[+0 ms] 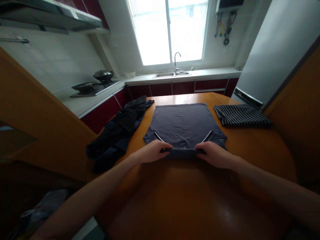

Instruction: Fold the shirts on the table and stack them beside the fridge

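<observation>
A grey-blue polo shirt (181, 120) lies spread on the wooden table, its collar end towards me and its hem towards the window. White-edged dark trim shows on both sides near the collar, and a small button sits at the middle. My left hand (156, 150) pinches the left end of the collar. At the collar's right end, my right hand (211, 153) grips the fabric between thumb and fingers. The collar stretches between the two hands, just above the table or on it; I cannot tell which.
Dark crumpled clothes (121, 130) lie along the left side of the table (190, 193). A folded black-and-white striped garment (241, 115) rests at the right. Beyond stand the sink (163, 75), a stove with pans (103, 75) and a fridge (280, 50).
</observation>
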A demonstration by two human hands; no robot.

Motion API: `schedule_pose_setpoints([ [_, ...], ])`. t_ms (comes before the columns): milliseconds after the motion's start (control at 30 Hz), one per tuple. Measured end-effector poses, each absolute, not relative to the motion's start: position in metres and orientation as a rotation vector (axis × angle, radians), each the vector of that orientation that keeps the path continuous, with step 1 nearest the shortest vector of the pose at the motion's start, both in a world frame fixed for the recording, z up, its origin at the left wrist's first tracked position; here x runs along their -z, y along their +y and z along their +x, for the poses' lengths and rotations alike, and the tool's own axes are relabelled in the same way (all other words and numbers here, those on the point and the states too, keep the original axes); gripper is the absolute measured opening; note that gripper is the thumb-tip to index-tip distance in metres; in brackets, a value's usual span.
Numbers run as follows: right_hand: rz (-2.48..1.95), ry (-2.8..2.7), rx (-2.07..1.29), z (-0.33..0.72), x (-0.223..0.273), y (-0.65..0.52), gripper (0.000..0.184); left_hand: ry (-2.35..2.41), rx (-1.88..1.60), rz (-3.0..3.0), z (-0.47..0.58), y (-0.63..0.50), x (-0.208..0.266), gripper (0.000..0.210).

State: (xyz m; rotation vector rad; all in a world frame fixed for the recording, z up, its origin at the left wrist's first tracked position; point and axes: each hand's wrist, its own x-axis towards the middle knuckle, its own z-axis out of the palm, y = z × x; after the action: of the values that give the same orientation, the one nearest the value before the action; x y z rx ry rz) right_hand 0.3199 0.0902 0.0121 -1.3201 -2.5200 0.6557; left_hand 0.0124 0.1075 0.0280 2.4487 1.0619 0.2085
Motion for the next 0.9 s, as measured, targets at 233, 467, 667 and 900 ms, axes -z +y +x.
schedule_pose_setpoints([
  [233,-1.241,-2.688,-1.018,0.32,-0.03,0.159,0.024,0.947,0.076,2.17,0.01,0.18,-0.035,0.03],
  [467,-1.319,-2.684,-1.214,0.335,-0.028,0.186,0.04,0.987,0.113,2.065,-0.006,0.193,-0.027,0.041],
  [667,-1.232,-2.715,-1.336,0.372,-0.032,0.193,0.04,1.046,0.059,2.087,-0.042,0.18,-0.026,0.048],
  [900,-1.364,-2.5,-1.327,0.393,-0.01,0.19,0.048,1.177,0.013,2.091,-0.064,0.167,-0.022,0.045],
])
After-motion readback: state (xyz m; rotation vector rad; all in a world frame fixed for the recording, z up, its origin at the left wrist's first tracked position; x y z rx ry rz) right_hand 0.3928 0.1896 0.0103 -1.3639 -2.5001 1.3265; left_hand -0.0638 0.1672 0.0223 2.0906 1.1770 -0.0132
